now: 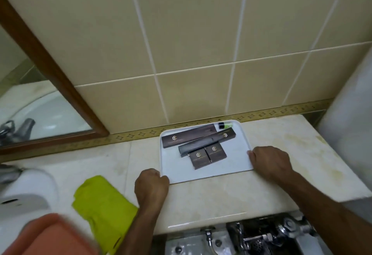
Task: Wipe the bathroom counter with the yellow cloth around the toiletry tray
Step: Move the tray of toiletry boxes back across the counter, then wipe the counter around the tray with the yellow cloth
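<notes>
Gripping the white toiletry tray (205,171) with both hands, the person stands at the bathroom counter (201,200) in the one view there is, from the head camera looking down. The left hand (151,186) is curled into a closed fist on the tray's near left corner, and the right hand (269,160) has its fingers folded over the tray's right edge, near that edge's front end. The tray sits toward the back of the counter, close to the tiled wall (201,43), and carries dark brown boxes (198,142) and a small green-tinted bottle (225,124) at its far right corner. The yellow cloth (102,200) lies loose on the counter near the front edge, just left of the left forearm, beside the white basin (26,190); neither hand is touching it. I would judge the step in hand to be shifting or lifting the tray so the stone under and around it can be wiped. To do it well, keep the tray level and move it slowly, because the boxes lie unsecured and the bottle looks ready to roll. Yellowish stains (314,154) show toward the counter's right end, so that patch likely needs firmer passes once the cloth is picked up.
</notes>
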